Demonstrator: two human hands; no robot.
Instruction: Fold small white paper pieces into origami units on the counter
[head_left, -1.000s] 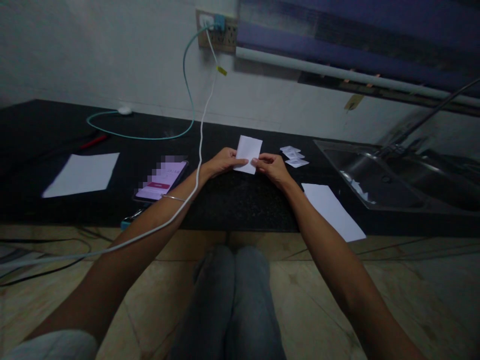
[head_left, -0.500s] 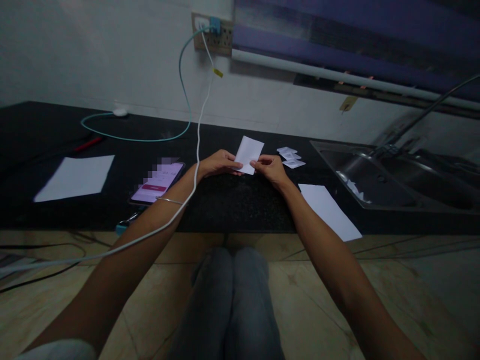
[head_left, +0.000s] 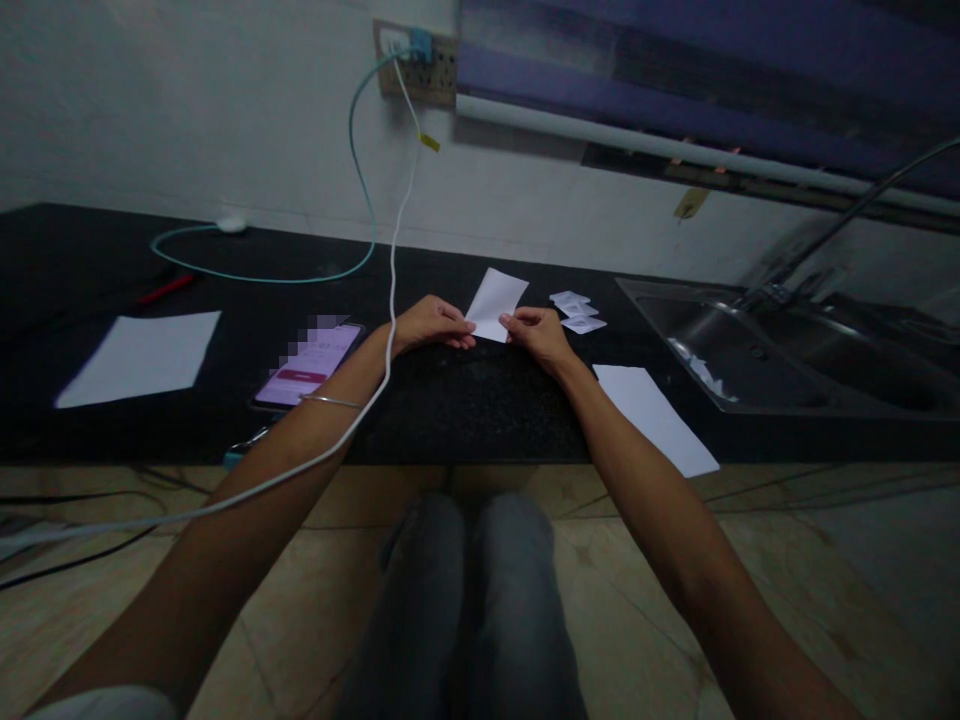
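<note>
Both hands are on one small paper slip (head_left: 493, 303), held tilted just above the black table (head_left: 465, 400). Left hand (head_left: 427, 325) fingers pinch its lower left corner, right hand (head_left: 534, 333) fingers pinch the lower right edge, closed tight as far as the dim light shows. A phone (head_left: 307, 365) lies left of them.

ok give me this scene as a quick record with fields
left hand: pinches paper slip, left edge
right hand: pinches the same slip, right edge
surface: black counter
left of hands: lit phone, left sheet, white cable across forearm
right of hands: right sheet, small paper pieces, sink
</note>
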